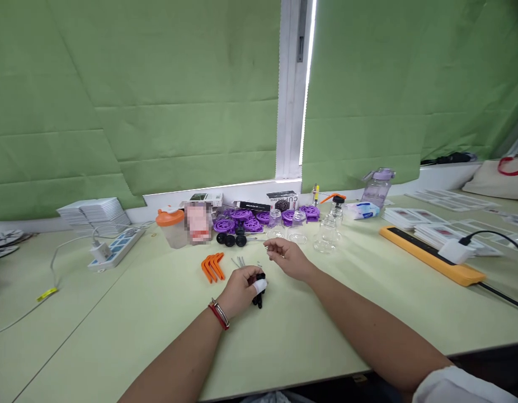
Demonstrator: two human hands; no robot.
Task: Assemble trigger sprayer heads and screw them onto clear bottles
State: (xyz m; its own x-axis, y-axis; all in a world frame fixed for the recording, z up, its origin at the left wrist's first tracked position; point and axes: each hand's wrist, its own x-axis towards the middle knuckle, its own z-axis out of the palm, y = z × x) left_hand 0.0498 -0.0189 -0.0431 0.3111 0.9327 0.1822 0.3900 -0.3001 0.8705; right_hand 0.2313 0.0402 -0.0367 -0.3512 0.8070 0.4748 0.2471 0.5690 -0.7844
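My left hand [241, 290] rests on the pale green table [128, 330], closed around a small black part [259, 291]; one fingertip wears a white wrap and the wrist a red band. My right hand [287, 258] hovers just beyond it, thumb and forefinger pinched on something too small to make out. Thin metal pins [239, 261] lie between the hands and the orange plastic pieces [212, 267]. Purple wheels [242, 219] and black wheels [231, 239] sit farther back.
Clear glass jars [326, 235] stand behind my right hand. An orange-lidded cup [172, 226] is at back left, a white power strip [116, 249] at left, a yellow power strip [431, 254] at right. Card stacks [95, 211] and a purple bottle [378, 187] line the back.
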